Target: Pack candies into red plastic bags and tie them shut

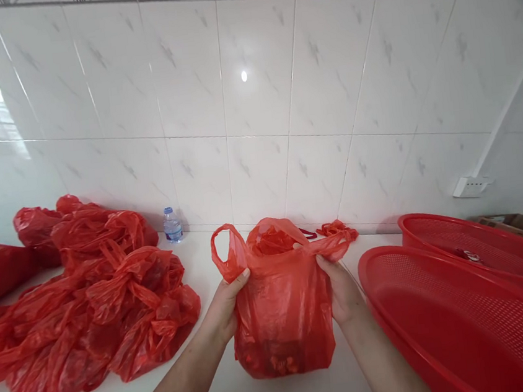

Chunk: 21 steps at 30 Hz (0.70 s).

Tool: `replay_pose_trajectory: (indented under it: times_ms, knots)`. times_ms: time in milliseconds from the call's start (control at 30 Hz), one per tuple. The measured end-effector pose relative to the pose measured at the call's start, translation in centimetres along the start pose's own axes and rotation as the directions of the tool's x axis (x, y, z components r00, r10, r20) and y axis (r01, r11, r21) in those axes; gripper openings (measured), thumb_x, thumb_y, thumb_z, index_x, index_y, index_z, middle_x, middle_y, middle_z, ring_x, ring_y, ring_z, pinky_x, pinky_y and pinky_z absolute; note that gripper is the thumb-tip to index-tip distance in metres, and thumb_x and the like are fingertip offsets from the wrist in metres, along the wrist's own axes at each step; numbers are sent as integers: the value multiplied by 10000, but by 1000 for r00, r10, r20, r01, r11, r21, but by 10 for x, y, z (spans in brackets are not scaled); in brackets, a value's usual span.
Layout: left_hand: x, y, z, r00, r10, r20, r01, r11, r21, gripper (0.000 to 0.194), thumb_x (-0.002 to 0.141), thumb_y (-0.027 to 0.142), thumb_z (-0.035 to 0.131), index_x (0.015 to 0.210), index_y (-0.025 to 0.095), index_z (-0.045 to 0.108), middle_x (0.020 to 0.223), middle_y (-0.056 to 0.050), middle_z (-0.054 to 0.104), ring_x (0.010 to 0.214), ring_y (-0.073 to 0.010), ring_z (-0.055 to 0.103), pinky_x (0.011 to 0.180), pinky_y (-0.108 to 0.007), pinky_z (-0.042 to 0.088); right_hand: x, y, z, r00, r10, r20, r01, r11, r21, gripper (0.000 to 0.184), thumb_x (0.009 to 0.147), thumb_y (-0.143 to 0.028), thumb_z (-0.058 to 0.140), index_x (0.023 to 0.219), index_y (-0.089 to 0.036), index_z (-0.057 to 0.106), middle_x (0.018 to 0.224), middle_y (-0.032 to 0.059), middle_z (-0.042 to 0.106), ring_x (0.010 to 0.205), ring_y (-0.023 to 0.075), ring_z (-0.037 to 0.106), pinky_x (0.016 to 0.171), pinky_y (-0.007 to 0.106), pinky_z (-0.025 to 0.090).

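A red plastic bag stands upright in front of me on the white table, its mouth open at the top and its handles spread to both sides. Dark and orange-red contents show faintly through its lower part; what they are I cannot make out. My left hand grips the bag's left upper side below the looped handle, thumb on the front. On the other side my right hand holds the right upper edge near the stretched handle. The fingers of both hands are partly hidden behind the plastic.
Several filled, knotted red bags are heaped on the left. A small water bottle stands by the tiled wall. Two large red perforated baskets take up the right side. Behind the bag lies a crumpled red strip; a cardboard box sits far right.
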State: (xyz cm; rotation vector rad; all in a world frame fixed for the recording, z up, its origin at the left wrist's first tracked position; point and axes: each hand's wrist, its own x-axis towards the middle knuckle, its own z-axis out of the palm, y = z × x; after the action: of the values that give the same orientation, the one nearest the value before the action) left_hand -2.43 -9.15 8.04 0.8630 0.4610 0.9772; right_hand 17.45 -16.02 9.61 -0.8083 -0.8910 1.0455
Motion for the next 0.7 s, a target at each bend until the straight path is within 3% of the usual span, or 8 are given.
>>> replay_pose_trajectory:
  times_ms: [67,133,233,333,467,633,700]
  knots:
    - [8,-6,-1,999,-21,-26,19,999,-46,324,752,301,677,1033,152,611,1024,-121,697,943,-277,663,835,-390,538,11,11,-1,998,55,14,-55,998,-21,361,830,-492,486,982,-187,607,1050,93,657,984,240,610,787,374,496]
    - [18,-12,-3,999,-32,-43,29,997,-75,309,754,292,675,1022,155,608,1008,-113,701,933,-263,668,838,-380,537,23,25,-1,996,92,20,-93,995,31,297,824,-488,497,758,-205,561,774,41,637,830,198,617,754,340,490]
    - [35,-23,-7,998,-34,-46,29,994,-103,294,740,282,687,988,145,608,965,-114,709,907,-253,674,843,-367,528,37,48,-2,994,95,51,-105,966,237,262,750,-393,636,645,-212,480,524,-70,399,502,91,443,626,248,447]
    - [54,-35,-11,1000,-16,-26,13,994,-112,267,737,304,690,937,144,614,910,-106,716,860,-249,681,827,-370,522,44,68,-3,991,111,79,-132,932,339,263,777,-459,604,750,-200,561,507,-85,323,426,60,258,491,205,329]
    - [73,-50,-15,999,-28,-23,26,996,-84,306,711,336,708,932,141,624,877,-99,716,793,-240,685,777,-366,525,50,83,-13,986,148,74,-162,955,248,513,830,-635,407,805,-169,620,490,-51,367,423,72,246,432,219,199]
    - [83,-69,-18,998,-33,-47,30,997,-65,339,670,299,735,946,136,623,816,-81,709,716,-219,677,699,-334,522,57,92,-25,973,229,44,-232,969,87,378,764,-522,595,915,-178,636,436,-84,338,394,64,229,415,212,152]
    - [84,-75,-20,999,-18,-44,16,998,-59,339,662,285,737,949,146,623,801,-64,704,684,-200,667,673,-313,514,59,94,-25,971,220,93,-224,974,37,445,707,-490,677,1047,-211,610,451,-92,381,395,68,274,413,207,198]
